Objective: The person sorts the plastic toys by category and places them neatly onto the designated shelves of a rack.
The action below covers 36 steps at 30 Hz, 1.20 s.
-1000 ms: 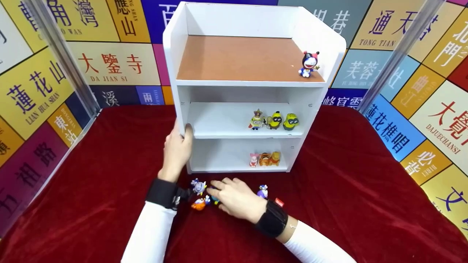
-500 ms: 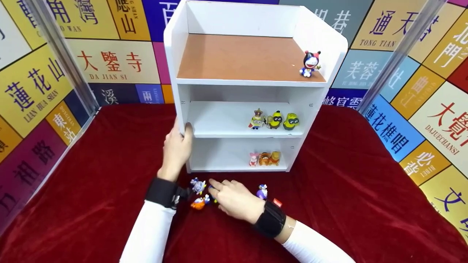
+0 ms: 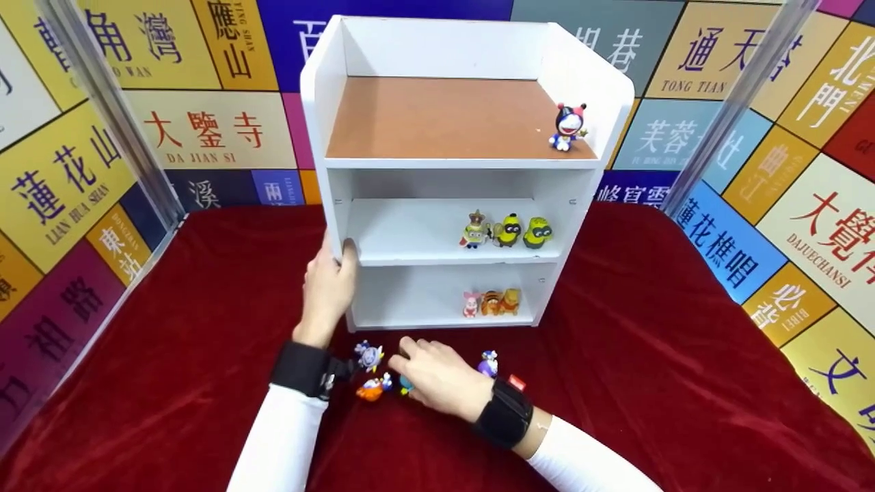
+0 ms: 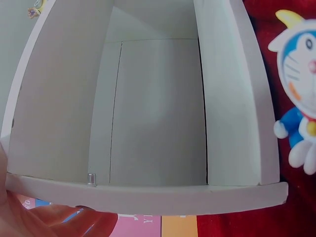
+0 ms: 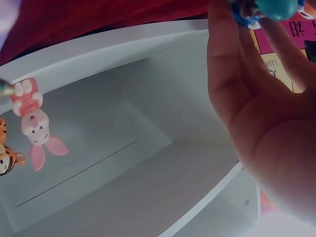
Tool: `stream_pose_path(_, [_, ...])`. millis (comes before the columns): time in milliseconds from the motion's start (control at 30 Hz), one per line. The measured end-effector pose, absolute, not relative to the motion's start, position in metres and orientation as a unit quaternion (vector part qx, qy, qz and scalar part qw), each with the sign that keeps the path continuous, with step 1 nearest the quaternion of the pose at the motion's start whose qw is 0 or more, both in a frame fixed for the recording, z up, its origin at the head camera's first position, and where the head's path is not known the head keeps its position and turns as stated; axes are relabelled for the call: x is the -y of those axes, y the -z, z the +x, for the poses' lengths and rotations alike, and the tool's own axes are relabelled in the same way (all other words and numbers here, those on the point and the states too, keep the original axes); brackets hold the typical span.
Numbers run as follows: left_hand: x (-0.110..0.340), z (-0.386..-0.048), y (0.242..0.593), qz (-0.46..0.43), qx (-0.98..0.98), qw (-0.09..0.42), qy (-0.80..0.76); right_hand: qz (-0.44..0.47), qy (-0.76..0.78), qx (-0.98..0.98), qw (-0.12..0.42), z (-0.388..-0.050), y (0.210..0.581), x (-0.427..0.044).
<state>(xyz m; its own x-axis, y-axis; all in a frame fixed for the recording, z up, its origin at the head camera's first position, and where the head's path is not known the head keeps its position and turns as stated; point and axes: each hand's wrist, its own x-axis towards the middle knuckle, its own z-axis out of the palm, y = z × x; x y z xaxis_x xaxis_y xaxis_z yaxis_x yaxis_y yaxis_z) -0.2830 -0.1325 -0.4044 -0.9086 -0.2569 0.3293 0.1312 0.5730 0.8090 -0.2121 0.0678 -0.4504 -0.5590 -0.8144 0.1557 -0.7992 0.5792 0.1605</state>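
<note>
My left hand [image 3: 329, 290] grips the left side panel of the white shelf unit [image 3: 437, 164], thumb at its front edge. In front of the unit, my right hand [image 3: 441, 376] holds a teal figurine [image 3: 406, 385] at its fingertips, mostly hidden under the hand. The right wrist view shows the teal figurine [image 5: 277, 7] against the fingers of the right hand [image 5: 261, 94]. To the left of that hand lie a grey-and-blue figurine [image 3: 370, 357] and an orange one [image 3: 371, 389]. A purple figurine [image 3: 487, 365] is beyond its wrist.
A figurine in a black-and-red hood [image 3: 566, 128] stands on the brown top shelf. Three yellow-and-green figurines [image 3: 508, 231] are on the middle shelf, and three small figures [image 3: 491, 303] on the bottom one. A red tag [image 3: 517, 383] is beside the right wristband.
The head view has shifted slightly. My right hand's fingers are drawn in more, and the teal figurine shows nearer the front, beside the thumb. The left hand keeps its grip on the panel.
</note>
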Motion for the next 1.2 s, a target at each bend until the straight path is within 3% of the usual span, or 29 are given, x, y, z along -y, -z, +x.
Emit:
stream_pose_path(533, [0.133,-0.282,0.406,0.038,0.861,0.21,0.462,0.485,-0.096,0.861,0.118,-0.216,0.435,-0.072])
stream_pose_path(867, [0.133,-0.283,0.406,0.042,0.858,0.216,0.463,0.428,-0.24,0.871,0.025,-0.215,0.425,-0.073])
stream_pose_path(1200, [0.133,-0.284,0.406,0.034,0.861,0.211,0.462,0.419,-0.262,0.867,0.069,-0.219,0.412,-0.086])
